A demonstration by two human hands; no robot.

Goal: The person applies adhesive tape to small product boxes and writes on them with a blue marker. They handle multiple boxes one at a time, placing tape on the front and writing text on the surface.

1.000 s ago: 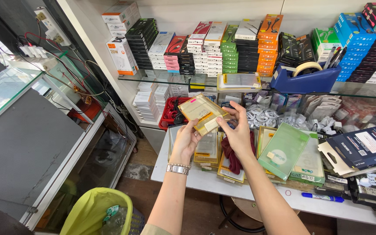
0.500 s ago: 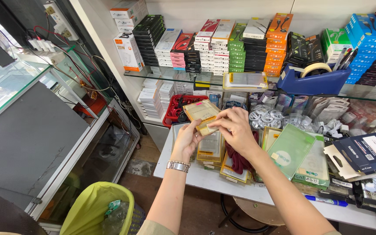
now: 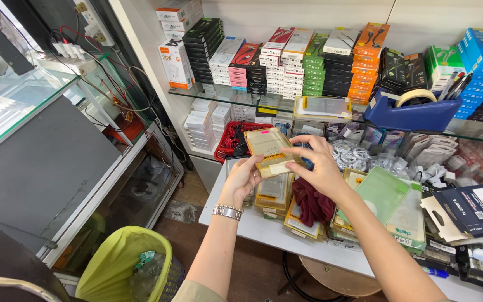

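Blue tape dispenser (image 3: 412, 113) on glass shelf (image 3: 208, 96); yellow-green bin (image 3: 124, 263) below.

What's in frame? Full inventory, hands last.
flat packet: one, yellow-tan with clear front, held up in both hands.
packet stacks: several, yellow-edged, on the white table.
cloth: one, maroon, on the stacks.
green packets: a few, right of the cloth.
boxes: many, mixed colours, stacked on the glass shelf.
tape dispenser: one, blue, shelf right.
red basket: one, below the shelf.
bin: one, yellow-green liner, on the floor.
stool: one, under the table.
left hand: grips the packet's lower edge; metal watch on the wrist.
right hand: pinches the packet's right side.
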